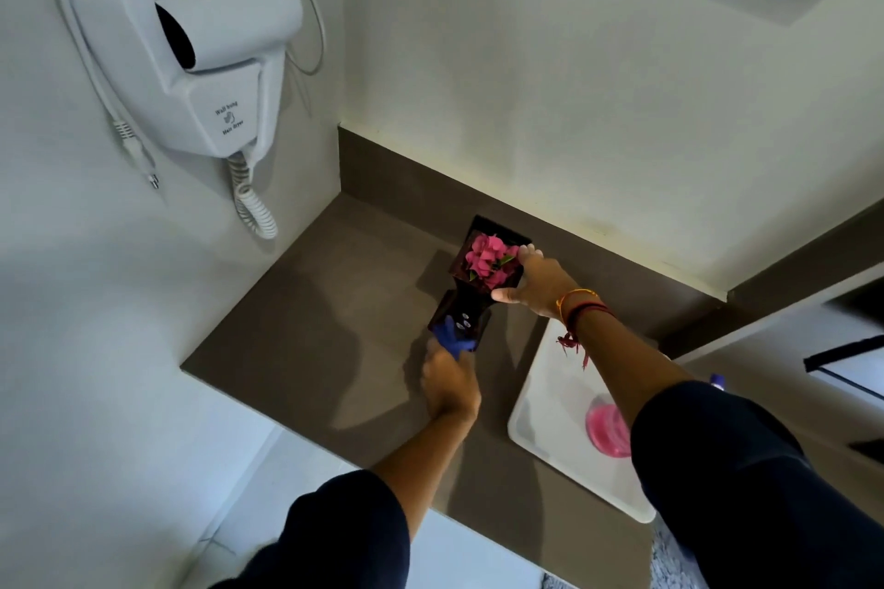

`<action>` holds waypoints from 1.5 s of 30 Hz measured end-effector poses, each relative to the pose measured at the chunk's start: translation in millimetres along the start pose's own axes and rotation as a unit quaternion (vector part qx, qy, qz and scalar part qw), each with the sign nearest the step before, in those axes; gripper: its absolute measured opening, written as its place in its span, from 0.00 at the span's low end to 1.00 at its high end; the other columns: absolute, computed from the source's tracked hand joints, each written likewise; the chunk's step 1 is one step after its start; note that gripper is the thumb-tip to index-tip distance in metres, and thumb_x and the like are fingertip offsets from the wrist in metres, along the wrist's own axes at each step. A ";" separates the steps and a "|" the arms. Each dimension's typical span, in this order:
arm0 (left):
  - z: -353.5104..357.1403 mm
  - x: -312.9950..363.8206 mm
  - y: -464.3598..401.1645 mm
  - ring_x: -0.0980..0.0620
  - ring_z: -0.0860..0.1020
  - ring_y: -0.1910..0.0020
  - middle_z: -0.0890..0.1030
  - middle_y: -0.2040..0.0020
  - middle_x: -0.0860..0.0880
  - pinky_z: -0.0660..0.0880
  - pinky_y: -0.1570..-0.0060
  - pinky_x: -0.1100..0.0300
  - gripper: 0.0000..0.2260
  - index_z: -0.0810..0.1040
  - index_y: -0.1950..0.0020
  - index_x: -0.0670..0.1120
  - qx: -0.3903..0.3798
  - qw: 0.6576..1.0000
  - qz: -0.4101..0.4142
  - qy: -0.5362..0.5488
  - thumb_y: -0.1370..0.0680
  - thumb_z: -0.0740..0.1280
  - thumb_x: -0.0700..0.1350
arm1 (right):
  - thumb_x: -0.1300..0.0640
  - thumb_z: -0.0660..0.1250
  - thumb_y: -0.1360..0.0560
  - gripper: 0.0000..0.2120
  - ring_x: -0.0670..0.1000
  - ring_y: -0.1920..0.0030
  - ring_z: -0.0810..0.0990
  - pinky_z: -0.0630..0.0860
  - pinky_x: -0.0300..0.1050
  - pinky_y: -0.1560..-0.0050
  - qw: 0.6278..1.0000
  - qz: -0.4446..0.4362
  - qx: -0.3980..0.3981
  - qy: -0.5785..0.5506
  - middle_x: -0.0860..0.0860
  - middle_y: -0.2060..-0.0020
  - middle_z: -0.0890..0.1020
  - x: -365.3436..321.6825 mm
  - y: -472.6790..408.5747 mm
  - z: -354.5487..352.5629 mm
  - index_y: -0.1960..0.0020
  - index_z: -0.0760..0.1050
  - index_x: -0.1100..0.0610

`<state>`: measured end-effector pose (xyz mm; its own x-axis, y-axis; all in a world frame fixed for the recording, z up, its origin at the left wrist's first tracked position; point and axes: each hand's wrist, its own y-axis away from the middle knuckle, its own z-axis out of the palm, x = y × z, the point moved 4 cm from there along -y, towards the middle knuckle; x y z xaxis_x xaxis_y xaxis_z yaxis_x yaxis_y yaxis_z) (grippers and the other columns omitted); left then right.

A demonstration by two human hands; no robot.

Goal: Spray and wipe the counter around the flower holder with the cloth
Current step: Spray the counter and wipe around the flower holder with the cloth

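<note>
A brown counter was seen from above, set into a corner between two pale walls. Near the back wall stood the flower holder, a dark square box filled with pink flowers. The right hand was spread over its right side, fingers at the far rim and thumb at the near corner, so that the box was gripped; whether it was lifted or only steadied could not be told. The left hand was closed around a bunched blue cloth, which was pressed against a second dark box just in front of the holder.

The step was judged to be wiping close to the base. It would be done best with the holder held firm and level, so that no flowers were spilled, and the cloth swept flat along the surface beneath and beside it.

Open room lay to the left, towards the corner and the counter's front edge. To the right, a white basin holding a pink bottle stood near. A hair dryer was mounted on the left wall.
</note>
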<state>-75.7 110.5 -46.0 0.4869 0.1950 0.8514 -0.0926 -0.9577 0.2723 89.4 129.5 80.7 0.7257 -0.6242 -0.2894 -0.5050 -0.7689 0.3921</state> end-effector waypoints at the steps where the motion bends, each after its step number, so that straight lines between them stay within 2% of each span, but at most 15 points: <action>1: -8.1 -1.3 -6.7 0.37 0.80 0.46 0.82 0.45 0.38 0.77 0.50 0.49 0.14 0.73 0.37 0.40 0.015 0.999 -0.021 0.021 0.23 0.66 0.39 | 0.46 0.74 0.29 0.47 0.63 0.22 0.57 0.60 0.58 0.23 1.000 -0.001 -0.001 0.000 0.62 0.22 0.56 -1.5 1.0 -0.5 0.21 0.53 0.61; 3: -16.0 4.5 -18.4 0.38 0.79 0.42 0.80 0.40 0.39 0.76 0.45 0.48 0.19 0.69 0.32 0.40 0.032 0.996 -0.047 0.074 0.22 0.65 0.37 | 0.47 0.74 0.29 0.46 0.63 0.22 0.58 0.60 0.58 0.23 1.000 -0.002 -0.004 -0.001 0.62 0.22 0.57 -3.6 2.9 -1.0 0.21 0.53 0.61; 5: -7.0 18.2 -25.5 0.39 0.72 0.32 0.72 0.30 0.38 0.70 0.33 0.47 0.26 0.61 0.25 0.39 -0.008 0.997 -0.006 0.073 0.21 0.65 0.36 | 0.46 0.74 0.29 0.47 0.63 0.23 0.59 0.61 0.58 0.24 1.000 -0.001 -0.003 0.000 0.62 0.22 0.58 -4.9 5.0 -1.6 0.21 0.53 0.61; 8: 25.5 36.1 -19.4 0.40 0.58 0.23 0.57 0.22 0.36 0.60 0.25 0.49 0.32 0.50 0.23 0.35 -0.071 0.992 0.095 -0.051 0.20 0.64 0.37 | 0.47 0.74 0.29 0.44 0.63 0.26 0.65 0.67 0.59 0.27 1.000 -0.002 -0.004 0.000 0.62 0.24 0.63 -6.7 6.0 -3.2 0.23 0.57 0.61; 13: 59.7 15.3 6.7 0.36 0.52 0.23 0.51 0.22 0.32 0.55 0.25 0.47 0.36 0.45 0.24 0.32 -0.072 0.953 0.158 -0.249 0.21 0.65 0.42 | 0.49 0.74 0.29 0.38 0.63 0.30 0.70 0.70 0.58 0.29 1.000 -0.011 -0.007 0.001 0.61 0.28 0.69 -6.4 3.6 -2.2 0.25 0.62 0.59; 18: 60.8 -18.2 16.8 0.40 0.58 0.23 0.57 0.22 0.38 0.62 0.26 0.43 0.31 0.52 0.22 0.38 -0.096 0.929 0.244 -0.260 0.21 0.64 0.39 | 0.48 0.73 0.28 0.40 0.63 0.25 0.65 0.66 0.59 0.26 1.000 -0.015 -0.013 0.009 0.62 0.25 0.64 -5.3 2.2 -0.8 0.23 0.58 0.60; 23: 54.7 -27.2 12.0 0.39 0.61 0.24 0.62 0.23 0.38 0.61 0.26 0.41 0.24 0.59 0.24 0.40 -0.193 0.845 0.336 -0.370 0.19 0.60 0.38 | 0.47 0.72 0.27 0.41 0.63 0.25 0.64 0.65 0.59 0.26 1.000 -0.013 -0.021 0.014 0.61 0.23 0.62 -4.5 5.2 -2.7 0.22 0.57 0.60; 25: 38.2 -22.8 4.3 0.42 0.77 0.36 0.78 0.35 0.39 0.74 0.40 0.47 0.15 0.71 0.34 0.41 -0.158 0.855 0.329 -0.368 0.21 0.62 0.41 | 0.47 0.72 0.27 0.41 0.63 0.26 0.65 0.66 0.59 0.26 1.000 -0.008 -0.020 0.014 0.62 0.24 0.63 -6.0 7.8 -3.9 0.22 0.57 0.59; 27: 10.1 -13.9 -10.0 0.46 0.83 0.52 0.84 0.49 0.44 0.79 0.56 0.52 0.11 0.76 0.43 0.43 -0.090 0.905 0.250 -0.331 0.22 0.66 0.46 | 0.47 0.72 0.27 0.41 0.63 0.26 0.65 0.65 0.59 0.26 1.000 -0.003 -0.022 0.014 0.62 0.24 0.62 -8.7 10.7 -5.0 0.22 0.57 0.59; 29: -11.5 -10.6 -27.7 0.44 0.83 0.50 0.82 0.46 0.43 0.80 0.55 0.50 0.14 0.73 0.38 0.42 -0.043 0.957 0.134 -0.253 0.21 0.64 0.47 | 0.47 0.72 0.27 0.39 0.63 0.26 0.66 0.66 0.60 0.26 1.000 -0.005 -0.025 0.011 0.62 0.25 0.64 -11.2 12.3 -6.1 0.23 0.59 0.59; 31: -19.7 -2.2 -41.7 0.43 0.79 0.40 0.78 0.36 0.41 0.79 0.45 0.50 0.19 0.68 0.30 0.40 -0.004 0.971 0.125 -0.204 0.20 0.63 0.42 | 0.47 0.72 0.27 0.39 0.63 0.26 0.65 0.65 0.59 0.26 1.000 -0.005 -0.026 0.011 0.62 0.24 0.63 -12.3 13.4 -6.5 0.23 0.58 0.58; 34: -6.0 8.7 -42.9 0.45 0.59 0.23 0.60 0.22 0.41 0.62 0.26 0.46 0.27 0.54 0.22 0.41 -0.051 0.954 0.203 -0.213 0.20 0.60 0.36 | 0.47 0.72 0.27 0.41 0.63 0.25 0.64 0.64 0.57 0.26 1.000 -0.001 -0.024 0.018 0.61 0.23 0.61 -13.1 13.2 -6.6 0.22 0.57 0.59; 36: 11.2 1.7 -39.6 0.47 0.52 0.21 0.52 0.20 0.42 0.55 0.23 0.45 0.30 0.47 0.21 0.40 -0.095 0.944 0.212 -0.236 0.20 0.58 0.34 | 0.47 0.72 0.27 0.41 0.63 0.25 0.65 0.65 0.57 0.26 0.999 0.002 -0.022 0.023 0.62 0.23 0.61 -13.4 10.9 -4.9 0.22 0.56 0.59; 41: 33.1 -26.8 -30.8 0.42 0.53 0.22 0.53 0.21 0.38 0.54 0.24 0.43 0.26 0.47 0.22 0.37 -0.080 0.929 0.209 -0.296 0.17 0.54 0.37 | 0.45 0.71 0.27 0.42 0.63 0.25 0.64 0.64 0.57 0.27 0.999 -0.005 -0.022 0.037 0.62 0.23 0.61 -10.4 6.3 -4.0 0.22 0.55 0.58; 45: 38.5 -45.4 -22.4 0.37 0.49 0.22 0.52 0.21 0.37 0.48 0.24 0.37 0.26 0.46 0.22 0.38 -0.133 0.868 0.281 -0.387 0.17 0.54 0.38 | 0.46 0.71 0.27 0.42 0.64 0.25 0.64 0.64 0.57 0.27 0.999 -0.003 -0.026 0.038 0.61 0.23 0.61 -8.8 6.6 -2.0 0.21 0.54 0.58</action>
<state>-62.3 115.0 -108.0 0.7279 -0.5862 0.3557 -0.6518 -0.7526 0.0935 80.7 130.2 87.6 0.7631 -0.6053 -0.2264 -0.4764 -0.7636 0.4360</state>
